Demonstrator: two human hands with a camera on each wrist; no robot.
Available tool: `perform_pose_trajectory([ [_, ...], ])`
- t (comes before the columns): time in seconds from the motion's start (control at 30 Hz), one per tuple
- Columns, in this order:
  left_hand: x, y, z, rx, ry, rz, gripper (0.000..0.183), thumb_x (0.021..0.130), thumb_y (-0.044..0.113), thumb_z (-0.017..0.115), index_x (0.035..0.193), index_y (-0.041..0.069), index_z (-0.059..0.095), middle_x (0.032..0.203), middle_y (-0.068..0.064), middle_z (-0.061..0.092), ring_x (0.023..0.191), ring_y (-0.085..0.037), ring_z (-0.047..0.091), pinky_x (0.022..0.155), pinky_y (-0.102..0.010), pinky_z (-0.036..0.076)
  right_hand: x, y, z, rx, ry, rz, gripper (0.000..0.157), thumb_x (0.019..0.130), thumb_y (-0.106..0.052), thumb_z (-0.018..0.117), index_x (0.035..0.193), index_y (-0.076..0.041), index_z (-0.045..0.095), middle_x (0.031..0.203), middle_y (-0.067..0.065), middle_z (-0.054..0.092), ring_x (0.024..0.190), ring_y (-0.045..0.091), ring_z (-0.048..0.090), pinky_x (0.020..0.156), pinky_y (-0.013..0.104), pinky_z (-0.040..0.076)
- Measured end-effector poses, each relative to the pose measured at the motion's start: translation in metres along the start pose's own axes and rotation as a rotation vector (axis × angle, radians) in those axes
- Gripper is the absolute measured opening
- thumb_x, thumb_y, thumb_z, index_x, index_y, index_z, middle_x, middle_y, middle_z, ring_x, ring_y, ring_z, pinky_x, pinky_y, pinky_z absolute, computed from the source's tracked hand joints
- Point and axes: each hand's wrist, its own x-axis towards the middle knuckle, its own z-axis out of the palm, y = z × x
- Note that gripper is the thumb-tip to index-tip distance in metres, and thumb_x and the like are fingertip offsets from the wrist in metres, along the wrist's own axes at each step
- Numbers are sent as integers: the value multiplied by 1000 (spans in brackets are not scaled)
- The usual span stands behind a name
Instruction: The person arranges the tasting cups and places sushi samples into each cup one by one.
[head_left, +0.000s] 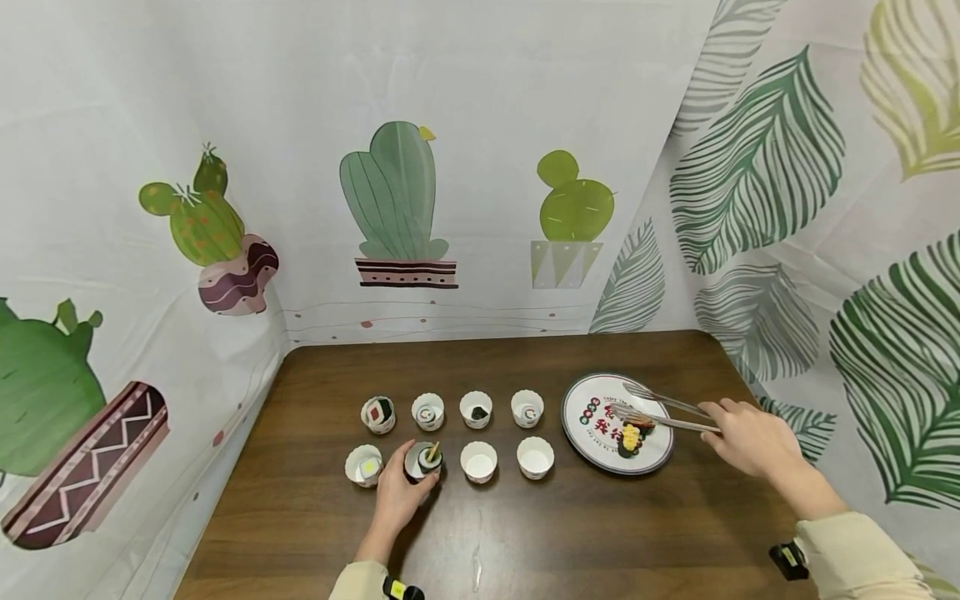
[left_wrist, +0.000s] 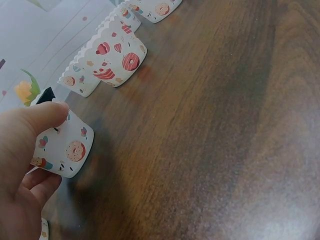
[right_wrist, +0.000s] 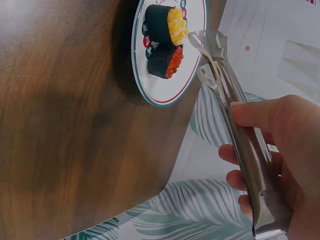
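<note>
My left hand (head_left: 397, 492) grips a white paper baking cup (left_wrist: 70, 145) printed with donuts and cupcakes, thumb at its rim and fingers around its side. In it lies a dark-wrapped sushi piece (head_left: 430, 460) with a yellow stick-like part. My right hand (head_left: 753, 437) holds metal tongs (right_wrist: 245, 145), their tips apart over the round plate (head_left: 588, 446). On that plate sit two seaweed-wrapped sushi pieces, one topped yellow (right_wrist: 177, 26) and one topped orange-red (right_wrist: 173, 62). In the right wrist view the tong tips are near the yellow topping; contact cannot be told.
Several more paper cups stand in two rows left of the plate. The back-left cup (head_left: 377, 429) holds a piece with red and green, the front-left cup (head_left: 354, 473) a pale-yellow one, another back cup (head_left: 476, 397) a dark one. A brown wooden table (head_left: 555, 533) meets patterned cloth walls.
</note>
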Motion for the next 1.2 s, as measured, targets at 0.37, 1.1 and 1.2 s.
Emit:
perform_pose_trajectory([
  [0.37,0,-1,0,8,-11,-4,68,68,18,80,127,4,50,122,-16,57,110,-32,55,89,-47,43,-1,4,7,-13,13,-10,41,77,-26,68,110,-4,61,92,14,62,78,32,61,54,45,47],
  [1.1,0,2,-1,-9,-5,-9,68,67,17,80,127,4,50,122,-16,57,110,-33,55,89,-47,43,-8,11,9,-20,-57,-4,38,76,-25,68,108,-5,62,96,16,63,80,34,62,53,46,46],
  [1.2,-1,2,-1,-11,-6,-8,68,67,17,80,127,5,50,122,-17,57,110,-33,54,89,-47,43,-9,13,12,-21,-64,-8,38,76,-25,68,107,-5,62,97,17,63,80,35,62,56,48,47],
])
